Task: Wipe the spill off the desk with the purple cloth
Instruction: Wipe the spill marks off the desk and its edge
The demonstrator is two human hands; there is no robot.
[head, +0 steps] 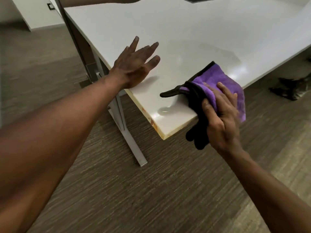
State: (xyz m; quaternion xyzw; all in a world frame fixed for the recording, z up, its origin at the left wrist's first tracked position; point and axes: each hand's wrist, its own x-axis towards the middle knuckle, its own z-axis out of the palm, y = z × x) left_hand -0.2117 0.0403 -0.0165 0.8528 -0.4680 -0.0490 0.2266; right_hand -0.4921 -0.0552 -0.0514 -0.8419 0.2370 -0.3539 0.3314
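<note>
1. Two hands: right hand (222, 113) grips purple cloth (223, 78) at the white desk (185, 31) edge; left hand (134, 64) splayed, heel resting on the desk.
2. Spill (164, 110): small puddle near the corner.
3. Risk: sweeping outward pushes liquid onto the floor.

It looks like an office. A broad white worktop (185, 31) stands on slim grey metal legs (124, 121) over grey-brown striped carpet tiles (134, 190). A plain pale wall (33, 12) behind carries a small dark wall plate (50, 6).
</note>
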